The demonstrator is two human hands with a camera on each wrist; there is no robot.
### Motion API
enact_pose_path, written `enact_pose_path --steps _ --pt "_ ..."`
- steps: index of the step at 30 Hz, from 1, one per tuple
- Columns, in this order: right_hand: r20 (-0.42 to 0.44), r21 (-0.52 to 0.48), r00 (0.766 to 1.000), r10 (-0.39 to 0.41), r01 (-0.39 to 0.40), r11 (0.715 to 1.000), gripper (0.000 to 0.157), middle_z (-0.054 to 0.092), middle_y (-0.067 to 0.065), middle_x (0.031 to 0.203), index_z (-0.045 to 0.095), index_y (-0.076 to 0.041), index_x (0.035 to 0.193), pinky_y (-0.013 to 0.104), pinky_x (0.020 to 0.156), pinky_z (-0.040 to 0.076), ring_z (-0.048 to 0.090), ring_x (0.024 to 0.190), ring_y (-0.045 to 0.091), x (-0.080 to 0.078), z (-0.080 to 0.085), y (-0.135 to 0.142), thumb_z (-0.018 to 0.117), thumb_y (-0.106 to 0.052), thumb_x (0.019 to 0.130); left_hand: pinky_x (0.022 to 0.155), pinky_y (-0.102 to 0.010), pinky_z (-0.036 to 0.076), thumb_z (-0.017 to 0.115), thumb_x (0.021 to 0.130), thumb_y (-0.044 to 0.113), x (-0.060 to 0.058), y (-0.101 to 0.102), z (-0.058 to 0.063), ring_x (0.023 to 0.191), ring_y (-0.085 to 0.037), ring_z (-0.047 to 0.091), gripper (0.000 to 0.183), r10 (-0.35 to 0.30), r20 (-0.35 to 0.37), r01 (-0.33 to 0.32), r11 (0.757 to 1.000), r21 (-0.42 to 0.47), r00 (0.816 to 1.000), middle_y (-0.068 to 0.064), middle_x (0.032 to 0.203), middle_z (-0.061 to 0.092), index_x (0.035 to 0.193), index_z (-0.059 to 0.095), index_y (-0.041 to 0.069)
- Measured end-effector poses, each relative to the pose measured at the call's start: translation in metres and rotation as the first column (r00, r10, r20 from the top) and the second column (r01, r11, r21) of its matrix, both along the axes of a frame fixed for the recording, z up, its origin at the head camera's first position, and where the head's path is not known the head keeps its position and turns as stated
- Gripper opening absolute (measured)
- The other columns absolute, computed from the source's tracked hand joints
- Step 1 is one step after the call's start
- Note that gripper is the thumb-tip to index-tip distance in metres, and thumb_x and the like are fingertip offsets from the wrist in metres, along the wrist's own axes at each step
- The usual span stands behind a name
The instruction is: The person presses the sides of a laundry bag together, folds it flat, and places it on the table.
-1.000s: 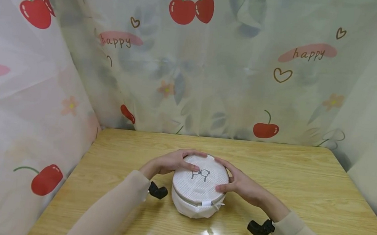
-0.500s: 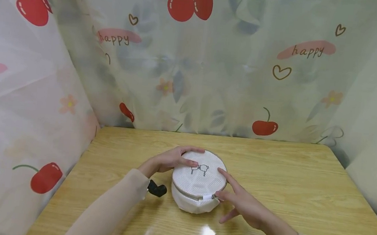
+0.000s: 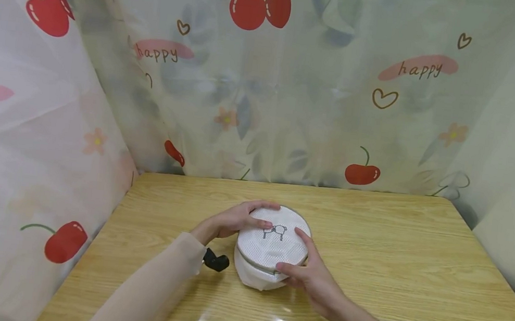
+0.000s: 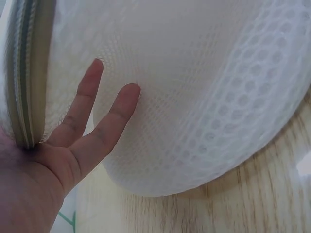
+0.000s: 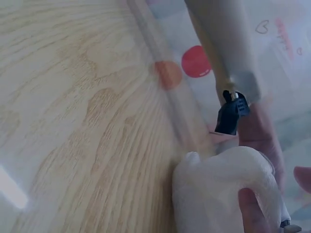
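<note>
A round white mesh pouch (image 3: 272,246) with a small sheep drawing on its lid sits on the wooden counter (image 3: 416,261), near the middle and slightly towards the person. A grey zip (image 3: 253,262) runs round its rim. The left hand (image 3: 237,218) rests on the far left side of the lid, fingers laid fairly straight over the top edge and thumb on the mesh; in the left wrist view two straight fingers (image 4: 116,114) lie flat against the pouch's (image 4: 194,97) side wall beside the zip (image 4: 22,73), so this hand presses rather than clasps. The right hand (image 3: 308,276) is at the near right edge of the pouch, index finger stretched along the lid and thumb meeting the zip at the front, where it seems to pinch the puller, though the puller itself is hidden under the fingers. The right wrist view shows a fingertip (image 5: 252,211) against the white fabric (image 5: 223,194). Both forearms wear pale beige sleeves (image 3: 150,285). Sheer curtains printed with cherries (image 3: 259,11) hang behind and beside the counter
</note>
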State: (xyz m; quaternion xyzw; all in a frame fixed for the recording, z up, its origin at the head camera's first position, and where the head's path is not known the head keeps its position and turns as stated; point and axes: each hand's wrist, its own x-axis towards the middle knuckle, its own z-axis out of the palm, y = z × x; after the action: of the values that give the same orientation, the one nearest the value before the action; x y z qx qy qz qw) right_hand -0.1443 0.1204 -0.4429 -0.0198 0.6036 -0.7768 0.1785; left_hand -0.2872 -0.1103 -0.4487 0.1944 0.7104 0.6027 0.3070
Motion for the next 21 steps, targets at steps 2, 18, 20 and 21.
enact_pose_path --steps 2,18,20,21 --pt "-0.01 0.006 1.0 -0.017 0.017 1.0 0.099 0.004 0.025 0.166 0.012 -0.02 0.167 0.038 0.093 0.055 0.057 0.122 0.033 -0.001 -0.002 -0.002 0.074 0.002 0.092 0.075 -0.031 0.059 0.076 0.098 0.017 0.0 0.0 -0.001 0.106 -0.021 0.067 0.058 -0.01 -0.002 0.01 1.0 0.003 1.0 -0.008 0.159 0.041 0.151 0.055 0.022" --pt "-0.147 0.202 0.981 -0.123 0.152 0.967 0.104 0.01 0.023 0.165 0.025 -0.018 0.163 0.047 0.109 0.042 0.035 0.141 0.043 -0.009 -0.021 -0.015 0.084 0.004 0.08 0.073 -0.031 0.059 0.077 0.097 0.017 0.002 -0.003 -0.006 0.097 -0.02 0.069 0.057 -0.002 0.053 0.002 1.0 -0.001 0.999 -0.008 0.158 0.039 0.149 0.056 0.022" --pt "-0.179 0.264 0.976 -0.126 0.171 0.949 0.105 0.01 0.024 0.165 0.028 -0.017 0.163 0.055 0.119 0.027 0.026 0.146 0.046 -0.009 -0.023 -0.016 0.087 0.003 0.078 0.075 -0.031 0.059 0.077 0.096 0.017 0.002 -0.004 -0.007 0.099 -0.02 0.068 0.057 0.003 0.06 -0.002 1.0 -0.006 0.998 -0.008 0.156 0.041 0.149 0.056 0.021" --pt "-0.191 0.291 0.974 -0.124 0.177 0.94 0.106 0.011 0.025 0.164 0.028 -0.017 0.162 0.059 0.12 0.021 0.024 0.147 0.047 -0.01 -0.025 -0.017 0.088 0.002 0.077 0.075 -0.031 0.059 0.078 0.096 0.017 0.002 -0.005 -0.008 0.1 -0.021 0.068 0.057 0.007 0.061 -0.007 1.0 -0.009 0.998 -0.009 0.155 0.042 0.148 0.056 0.02"
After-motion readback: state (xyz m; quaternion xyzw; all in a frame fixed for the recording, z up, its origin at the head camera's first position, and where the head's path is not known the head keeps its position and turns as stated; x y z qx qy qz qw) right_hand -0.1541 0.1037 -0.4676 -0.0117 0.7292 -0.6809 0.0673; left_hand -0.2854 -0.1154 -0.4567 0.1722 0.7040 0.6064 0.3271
